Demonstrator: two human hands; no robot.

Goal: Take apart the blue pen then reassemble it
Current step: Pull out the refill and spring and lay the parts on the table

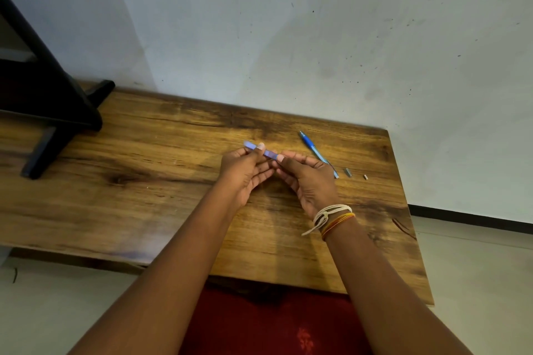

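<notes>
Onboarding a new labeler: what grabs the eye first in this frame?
Both hands meet mid-table, the left hand and right hand pinching a pale blue pen barrel between them. Just right of them lie a blue pen part and two tiny loose pieces on the wooden table.

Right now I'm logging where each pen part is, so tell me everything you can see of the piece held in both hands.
The pen barrel is a slim translucent blue-violet tube, plastic by its look, slightly blurred. It is held roughly level above the wooden table, tilted down toward the right. The left hand pinches its left half, the right hand its right end. Its left tip pokes out free. Nothing else touches it.
</notes>
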